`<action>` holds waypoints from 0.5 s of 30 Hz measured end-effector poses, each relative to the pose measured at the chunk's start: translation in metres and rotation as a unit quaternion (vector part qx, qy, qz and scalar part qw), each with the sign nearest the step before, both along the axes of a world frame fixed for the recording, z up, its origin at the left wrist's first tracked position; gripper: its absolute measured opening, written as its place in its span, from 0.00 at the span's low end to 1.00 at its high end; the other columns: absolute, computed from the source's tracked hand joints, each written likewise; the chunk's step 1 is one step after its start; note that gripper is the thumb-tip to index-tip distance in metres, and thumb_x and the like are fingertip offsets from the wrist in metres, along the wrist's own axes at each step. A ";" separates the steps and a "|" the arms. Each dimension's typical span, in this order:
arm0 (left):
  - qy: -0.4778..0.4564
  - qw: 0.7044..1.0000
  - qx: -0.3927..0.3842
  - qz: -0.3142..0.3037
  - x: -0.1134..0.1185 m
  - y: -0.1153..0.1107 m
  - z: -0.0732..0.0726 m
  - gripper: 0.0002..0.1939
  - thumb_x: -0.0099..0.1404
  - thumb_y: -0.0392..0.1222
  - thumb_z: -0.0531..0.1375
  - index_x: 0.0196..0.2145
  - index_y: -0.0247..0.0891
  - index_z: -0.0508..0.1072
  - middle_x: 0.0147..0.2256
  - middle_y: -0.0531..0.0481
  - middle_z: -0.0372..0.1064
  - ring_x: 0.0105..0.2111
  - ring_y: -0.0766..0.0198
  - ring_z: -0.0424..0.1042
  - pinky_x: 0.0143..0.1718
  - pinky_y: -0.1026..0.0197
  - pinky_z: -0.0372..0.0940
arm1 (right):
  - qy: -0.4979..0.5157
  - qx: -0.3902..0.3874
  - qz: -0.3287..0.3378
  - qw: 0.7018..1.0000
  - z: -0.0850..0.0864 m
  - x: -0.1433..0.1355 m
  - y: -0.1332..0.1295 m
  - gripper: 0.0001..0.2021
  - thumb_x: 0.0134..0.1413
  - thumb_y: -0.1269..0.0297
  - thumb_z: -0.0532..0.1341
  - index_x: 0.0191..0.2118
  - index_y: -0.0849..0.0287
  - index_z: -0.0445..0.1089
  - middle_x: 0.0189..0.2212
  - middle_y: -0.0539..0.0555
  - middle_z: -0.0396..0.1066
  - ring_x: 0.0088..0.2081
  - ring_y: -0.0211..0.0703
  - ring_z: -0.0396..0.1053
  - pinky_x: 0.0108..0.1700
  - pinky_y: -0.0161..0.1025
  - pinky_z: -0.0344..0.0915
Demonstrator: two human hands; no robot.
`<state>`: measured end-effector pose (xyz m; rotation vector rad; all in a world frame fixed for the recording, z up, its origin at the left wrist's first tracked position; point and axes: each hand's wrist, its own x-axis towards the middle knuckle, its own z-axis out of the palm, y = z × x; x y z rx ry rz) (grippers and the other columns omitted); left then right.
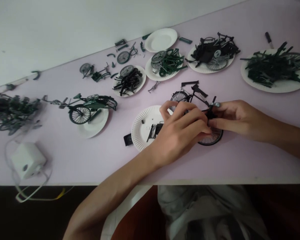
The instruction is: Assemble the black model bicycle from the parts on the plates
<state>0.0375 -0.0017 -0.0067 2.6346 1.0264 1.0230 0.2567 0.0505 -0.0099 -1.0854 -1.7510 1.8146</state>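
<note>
A black model bicycle (179,97) is between my two hands, partly hidden by them. My left hand (183,131) reaches over its near side, fingers curled onto the front of the frame. With thumb and fingers closed, my right hand (237,118) grips the bicycle by its handlebar end, where a small grey round piece (217,104) shows near the fingertips. One spoked wheel (211,138) shows below my fingers. Exactly what the fingertips press on is hidden. Under my left hand lies a white paper plate (138,128) with small black parts (153,131) on it.
Behind stand paper plates (262,89) heaped with dark bicycle parts (272,68). To the left are a dark green model bicycle (80,114), a pile of model bicycles (13,110) and a white box with a cable (28,160). Loose parts (100,76) lie along the wall.
</note>
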 end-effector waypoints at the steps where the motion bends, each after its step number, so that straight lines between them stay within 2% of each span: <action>1: 0.001 1.000 0.005 0.001 0.000 0.000 0.001 0.05 0.74 0.40 0.62 0.38 0.40 0.73 0.41 0.49 0.77 0.49 0.57 0.69 0.52 0.49 0.58 | 0.004 0.000 0.005 1.000 0.000 0.000 0.000 0.10 0.55 0.53 0.70 0.38 0.53 0.78 0.32 0.51 0.77 0.36 0.47 0.74 0.35 0.41 0.69; 6: 0.000 1.000 0.014 0.009 0.002 -0.003 0.003 0.04 0.74 0.35 0.62 0.38 0.40 0.74 0.41 0.50 0.77 0.47 0.59 0.69 0.48 0.50 0.58 | 0.023 -0.019 0.017 0.999 0.001 -0.001 0.002 0.11 0.55 0.54 0.70 0.39 0.53 0.79 0.34 0.51 0.79 0.38 0.47 0.76 0.39 0.42 0.72; 10: 0.003 1.000 0.025 0.013 0.004 -0.008 0.002 0.05 0.74 0.31 0.61 0.42 0.40 0.73 0.42 0.50 0.78 0.44 0.60 0.71 0.45 0.53 0.60 | 0.021 -0.018 0.009 1.000 0.003 -0.001 0.002 0.12 0.54 0.52 0.71 0.37 0.55 0.78 0.33 0.51 0.78 0.37 0.46 0.75 0.37 0.41 0.71; 15: 0.029 0.994 0.103 0.032 0.009 -0.011 0.000 0.02 0.74 0.34 0.61 0.43 0.40 0.73 0.41 0.53 0.79 0.42 0.62 0.73 0.44 0.54 0.59 | 0.030 -0.007 0.011 0.999 0.003 0.000 0.001 0.12 0.55 0.53 0.71 0.38 0.55 0.78 0.35 0.52 0.78 0.39 0.46 0.75 0.38 0.41 0.71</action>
